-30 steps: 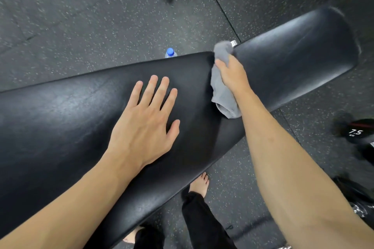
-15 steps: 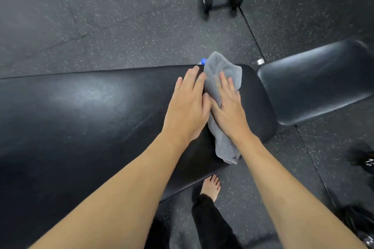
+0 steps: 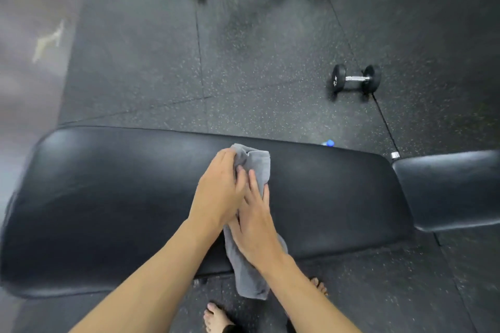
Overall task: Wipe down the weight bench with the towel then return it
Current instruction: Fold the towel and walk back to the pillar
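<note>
On the long pad of the weight bench (image 3: 108, 211), near its middle, the grey towel (image 3: 257, 167) lies crosswise, its near end hanging over the bench's front edge. Both hands likely press it flat for a firm wipe. The left hand (image 3: 219, 192) curls over the far end; the right hand (image 3: 257, 222) lies flat, fingers (image 3: 253, 178) close together.

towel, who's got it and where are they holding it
Both hands press the grey towel on the bench pad: left hand bunches its far end, right hand its middle.
</note>
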`<state>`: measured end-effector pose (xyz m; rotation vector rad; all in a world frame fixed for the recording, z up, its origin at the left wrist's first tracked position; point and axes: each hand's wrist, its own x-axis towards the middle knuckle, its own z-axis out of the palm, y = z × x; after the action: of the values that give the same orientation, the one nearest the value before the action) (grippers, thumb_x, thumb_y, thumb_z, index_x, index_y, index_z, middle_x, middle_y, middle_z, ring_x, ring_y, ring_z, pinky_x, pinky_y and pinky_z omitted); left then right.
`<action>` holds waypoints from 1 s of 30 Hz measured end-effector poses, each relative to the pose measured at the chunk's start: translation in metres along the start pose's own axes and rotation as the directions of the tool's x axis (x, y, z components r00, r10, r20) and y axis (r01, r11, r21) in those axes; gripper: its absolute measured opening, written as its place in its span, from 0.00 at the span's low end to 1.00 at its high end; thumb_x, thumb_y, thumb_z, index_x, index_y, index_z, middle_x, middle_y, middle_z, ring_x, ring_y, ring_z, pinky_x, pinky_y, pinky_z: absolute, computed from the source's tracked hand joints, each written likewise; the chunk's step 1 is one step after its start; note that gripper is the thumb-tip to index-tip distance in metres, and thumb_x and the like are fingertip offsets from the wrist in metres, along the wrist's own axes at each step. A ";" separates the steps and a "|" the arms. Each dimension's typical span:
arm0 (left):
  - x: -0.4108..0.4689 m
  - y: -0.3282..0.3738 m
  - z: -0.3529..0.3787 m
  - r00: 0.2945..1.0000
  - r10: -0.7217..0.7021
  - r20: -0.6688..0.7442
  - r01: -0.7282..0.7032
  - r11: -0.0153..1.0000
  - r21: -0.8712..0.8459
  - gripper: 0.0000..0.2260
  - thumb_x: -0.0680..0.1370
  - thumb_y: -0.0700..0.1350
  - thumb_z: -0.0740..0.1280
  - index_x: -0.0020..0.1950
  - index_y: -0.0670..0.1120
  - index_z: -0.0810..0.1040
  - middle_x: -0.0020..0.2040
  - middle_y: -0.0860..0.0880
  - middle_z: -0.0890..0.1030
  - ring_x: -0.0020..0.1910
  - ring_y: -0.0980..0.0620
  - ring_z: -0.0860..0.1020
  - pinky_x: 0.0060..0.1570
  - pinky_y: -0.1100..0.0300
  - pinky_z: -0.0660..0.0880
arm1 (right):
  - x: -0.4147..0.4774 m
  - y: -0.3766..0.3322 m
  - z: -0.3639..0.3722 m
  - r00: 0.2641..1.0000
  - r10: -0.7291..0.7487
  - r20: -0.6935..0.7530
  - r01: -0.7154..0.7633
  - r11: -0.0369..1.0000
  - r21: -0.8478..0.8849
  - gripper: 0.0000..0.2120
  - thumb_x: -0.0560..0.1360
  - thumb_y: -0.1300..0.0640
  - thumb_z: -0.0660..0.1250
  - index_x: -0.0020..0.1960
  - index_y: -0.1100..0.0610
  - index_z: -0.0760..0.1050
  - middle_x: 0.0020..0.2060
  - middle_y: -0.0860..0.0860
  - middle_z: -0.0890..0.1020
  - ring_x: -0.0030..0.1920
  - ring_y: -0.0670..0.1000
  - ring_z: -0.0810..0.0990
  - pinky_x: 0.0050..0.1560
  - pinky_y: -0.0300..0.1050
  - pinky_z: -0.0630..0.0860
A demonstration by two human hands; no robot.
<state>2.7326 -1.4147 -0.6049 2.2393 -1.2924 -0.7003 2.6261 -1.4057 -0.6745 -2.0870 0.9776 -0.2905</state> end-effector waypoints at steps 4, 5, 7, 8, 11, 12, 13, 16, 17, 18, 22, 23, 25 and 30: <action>-0.016 -0.007 -0.065 0.921 -0.337 -0.194 0.287 0.926 -0.246 0.10 0.75 0.36 0.69 0.51 0.45 0.71 0.53 0.51 0.75 0.42 0.62 0.73 0.40 0.75 0.68 | -0.002 -0.076 -0.001 0.995 -0.047 0.086 0.022 0.964 0.267 0.31 0.84 0.58 0.58 0.82 0.42 0.49 0.79 0.39 0.56 0.83 0.52 0.56 0.80 0.60 0.58; -0.020 -0.010 -0.082 0.872 -0.456 -0.176 0.383 0.861 -0.334 0.11 0.74 0.37 0.71 0.51 0.45 0.71 0.53 0.49 0.76 0.41 0.60 0.72 0.37 0.72 0.68 | -0.004 -0.092 -0.005 0.995 -0.038 0.097 0.001 0.935 0.356 0.32 0.84 0.59 0.60 0.80 0.39 0.51 0.78 0.39 0.62 0.79 0.51 0.66 0.77 0.57 0.66; -0.028 -0.013 -0.114 0.755 -0.653 -0.051 0.541 0.666 -0.514 0.14 0.73 0.40 0.75 0.53 0.41 0.74 0.53 0.43 0.80 0.41 0.53 0.76 0.34 0.62 0.71 | -0.006 -0.121 -0.014 0.992 -0.053 0.113 0.000 0.906 0.423 0.34 0.83 0.63 0.61 0.82 0.40 0.53 0.76 0.42 0.70 0.74 0.44 0.72 0.73 0.49 0.71; -0.034 -0.013 -0.130 0.716 -0.698 0.021 0.575 0.573 -0.584 0.15 0.72 0.40 0.75 0.54 0.38 0.76 0.53 0.40 0.82 0.42 0.49 0.79 0.35 0.59 0.73 | -0.008 -0.135 -0.019 0.989 -0.085 0.122 0.025 0.906 0.422 0.35 0.82 0.64 0.61 0.83 0.42 0.53 0.77 0.42 0.69 0.75 0.41 0.69 0.75 0.46 0.69; -0.054 -0.014 -0.176 0.747 -0.653 0.126 0.513 0.445 -0.734 0.13 0.74 0.38 0.74 0.56 0.34 0.81 0.53 0.36 0.85 0.51 0.41 0.84 0.45 0.56 0.77 | -0.015 -0.176 -0.036 0.972 -0.219 0.084 0.186 0.936 0.298 0.36 0.81 0.66 0.62 0.82 0.45 0.53 0.80 0.36 0.57 0.80 0.36 0.56 0.80 0.46 0.60; -0.063 -0.011 -0.192 0.775 -0.621 0.117 0.461 0.429 -0.777 0.10 0.76 0.38 0.73 0.55 0.34 0.82 0.53 0.36 0.86 0.51 0.42 0.84 0.46 0.56 0.77 | -0.018 -0.187 -0.043 0.959 -0.277 0.065 0.251 0.932 0.263 0.35 0.80 0.66 0.64 0.82 0.48 0.54 0.80 0.36 0.55 0.81 0.37 0.53 0.80 0.45 0.58; -0.074 -0.007 -0.209 0.800 -0.593 0.090 0.403 0.421 -0.813 0.09 0.78 0.38 0.71 0.55 0.35 0.83 0.52 0.37 0.86 0.49 0.43 0.84 0.45 0.56 0.78 | -0.022 -0.198 -0.051 0.940 -0.334 0.063 0.308 0.916 0.258 0.34 0.80 0.63 0.66 0.82 0.51 0.56 0.81 0.37 0.55 0.81 0.39 0.53 0.81 0.44 0.58; -0.106 0.005 -0.258 0.865 -0.497 -0.070 0.206 0.479 -0.853 0.07 0.80 0.38 0.69 0.55 0.37 0.84 0.52 0.37 0.87 0.48 0.45 0.84 0.51 0.52 0.80 | -0.022 -0.236 -0.091 0.913 -0.408 0.013 0.372 0.844 0.386 0.31 0.76 0.48 0.73 0.77 0.51 0.70 0.80 0.38 0.63 0.80 0.42 0.61 0.78 0.41 0.62; -0.118 0.008 -0.273 0.879 -0.458 -0.130 0.138 0.506 -0.852 0.07 0.80 0.39 0.69 0.56 0.38 0.84 0.53 0.38 0.87 0.49 0.46 0.84 0.54 0.50 0.80 | -0.018 -0.249 -0.107 0.919 -0.390 -0.056 0.375 0.823 0.426 0.29 0.74 0.45 0.74 0.74 0.48 0.74 0.78 0.37 0.66 0.79 0.42 0.64 0.77 0.44 0.65; -0.130 0.011 -0.288 0.892 -0.413 -0.185 0.072 0.532 -0.843 0.07 0.80 0.40 0.70 0.55 0.39 0.85 0.53 0.39 0.87 0.50 0.45 0.85 0.56 0.48 0.80 | -0.011 -0.263 -0.121 0.922 -0.366 -0.129 0.384 0.814 0.435 0.28 0.73 0.43 0.74 0.72 0.45 0.75 0.77 0.36 0.68 0.78 0.41 0.65 0.76 0.45 0.66; -0.181 0.013 -0.339 0.888 -0.280 -0.364 -0.135 0.599 -0.789 0.05 0.79 0.40 0.72 0.52 0.40 0.85 0.47 0.45 0.88 0.45 0.51 0.84 0.48 0.57 0.81 | 0.020 -0.342 -0.167 0.880 -0.471 0.057 0.426 0.837 0.344 0.37 0.68 0.44 0.79 0.74 0.40 0.69 0.73 0.33 0.71 0.74 0.34 0.67 0.71 0.36 0.65; -0.191 0.013 -0.349 0.886 -0.248 -0.392 -0.165 0.621 -0.766 0.05 0.79 0.39 0.72 0.52 0.38 0.85 0.46 0.45 0.87 0.44 0.53 0.83 0.47 0.59 0.80 | 0.027 -0.363 -0.173 0.844 -0.512 0.160 0.450 0.838 0.307 0.37 0.68 0.47 0.81 0.72 0.40 0.70 0.69 0.35 0.76 0.70 0.34 0.72 0.68 0.34 0.68; -0.214 0.010 -0.367 0.871 -0.218 -0.441 -0.201 0.660 -0.724 0.06 0.79 0.38 0.72 0.54 0.37 0.84 0.47 0.46 0.86 0.44 0.54 0.81 0.48 0.60 0.79 | 0.032 -0.409 -0.177 0.738 -0.591 0.326 0.542 0.807 0.235 0.30 0.67 0.49 0.82 0.66 0.42 0.76 0.57 0.40 0.84 0.58 0.38 0.82 0.61 0.39 0.76; -0.289 -0.029 -0.403 0.761 -0.252 -0.598 -0.290 0.692 -0.661 0.06 0.77 0.36 0.74 0.52 0.44 0.86 0.44 0.54 0.86 0.43 0.61 0.80 0.46 0.68 0.77 | 0.008 -0.525 -0.130 0.453 -0.691 0.564 0.783 0.610 0.118 0.20 0.65 0.44 0.80 0.51 0.51 0.81 0.39 0.49 0.84 0.42 0.55 0.80 0.45 0.52 0.76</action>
<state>2.8812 -1.0925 -0.2567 1.5409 -0.5170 -0.2631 2.8529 -1.2830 -0.1988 -2.4324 -0.3579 0.0018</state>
